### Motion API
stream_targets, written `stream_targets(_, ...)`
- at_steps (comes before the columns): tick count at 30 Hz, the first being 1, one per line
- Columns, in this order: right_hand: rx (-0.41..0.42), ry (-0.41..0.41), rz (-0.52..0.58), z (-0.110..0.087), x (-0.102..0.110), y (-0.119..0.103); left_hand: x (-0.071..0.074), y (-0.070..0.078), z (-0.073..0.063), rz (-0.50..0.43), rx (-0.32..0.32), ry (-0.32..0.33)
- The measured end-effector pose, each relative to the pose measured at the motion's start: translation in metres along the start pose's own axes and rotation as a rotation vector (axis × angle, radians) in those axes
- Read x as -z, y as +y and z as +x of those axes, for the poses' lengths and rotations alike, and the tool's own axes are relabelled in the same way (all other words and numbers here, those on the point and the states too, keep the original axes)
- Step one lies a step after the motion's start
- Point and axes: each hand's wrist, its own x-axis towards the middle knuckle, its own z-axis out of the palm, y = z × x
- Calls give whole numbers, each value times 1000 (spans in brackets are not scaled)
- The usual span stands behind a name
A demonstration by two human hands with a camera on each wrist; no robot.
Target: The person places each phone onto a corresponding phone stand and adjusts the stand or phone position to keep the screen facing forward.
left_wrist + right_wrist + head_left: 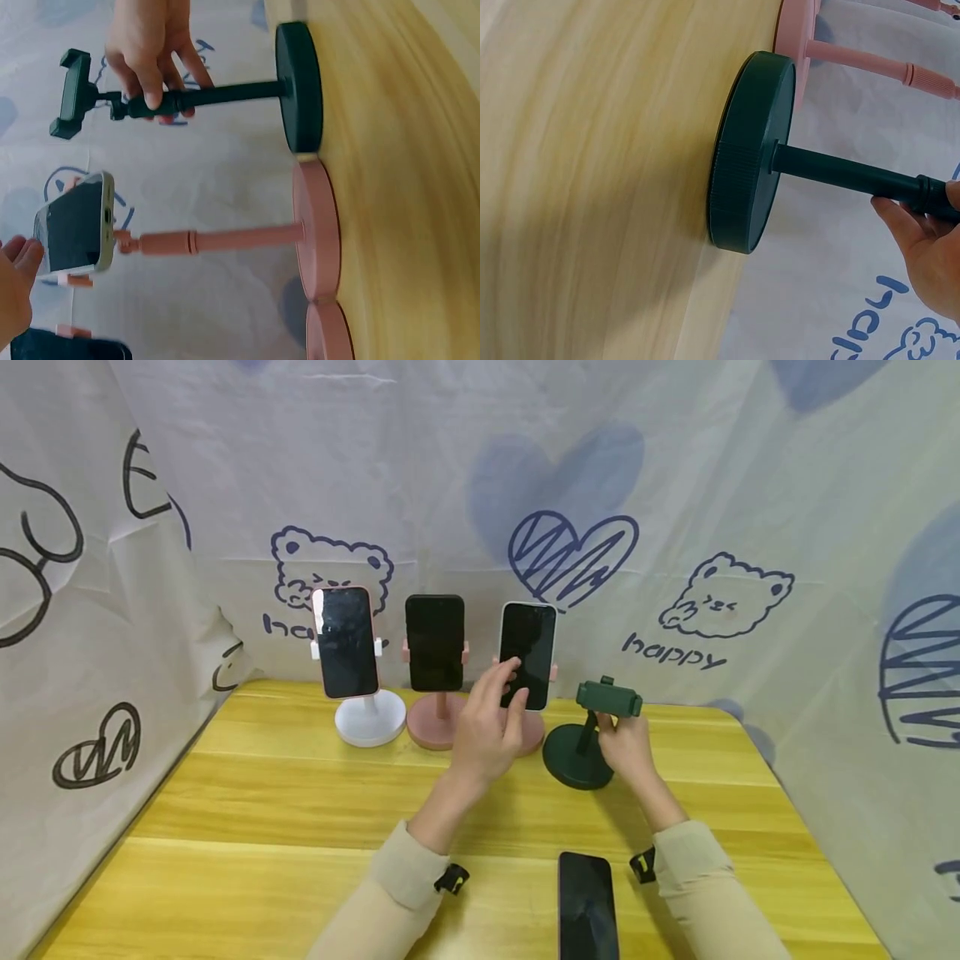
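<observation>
At the right end of the row is a dark green phone stand (567, 762), its round base down on the table and its holder bare. My right hand (630, 748) grips the upper part of its pole, thumb on one side in the left wrist view. Left of it, a white-edged phone (534, 647) sits in the clamp of a pink phone stand (217, 241). My left hand (487, 731) is in front of that phone, its loosely bent fingers right at the dark screen. The green and pink bases stand side by side.
Further left, a black phone (435, 643) is clamped in another pink stand (429, 733), and a pink-edged phone (347, 643) in a white stand (371, 720). Another phone (587, 906) lies on the wooden table (285, 810) near the front. A printed cloth (442, 460) hangs behind and at the sides.
</observation>
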Motion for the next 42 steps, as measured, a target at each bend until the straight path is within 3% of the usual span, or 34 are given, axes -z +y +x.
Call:
stream_targets(6, -4, -6, -18, 1, 0, 1, -26, 6, 12, -149, 75, -132)
stream_targets(10, 12, 8, -30, 1, 0, 1, -40, 14, 17, -170, 153, -263)
stream_targets(13, 24, 17, -32, 1, 0, 2, -48, 20, 18, -149, 183, -314)
stream_targets(17, 50, 22, -25, 1, 0, 3, -55, 24, 16, -146, 181, -307)
stream_targets(23, 63, 22, -24, 1, 1, 4, -59, 19, 13, -221, 200, -249)
stream_targets(34, 19, 0, -14, 1, 1, 2, -61, 15, 10, -345, 309, -193)
stream_targets(42, -20, -18, 0, 0, 3, 1, -59, 15, 13, -334, 284, -209)
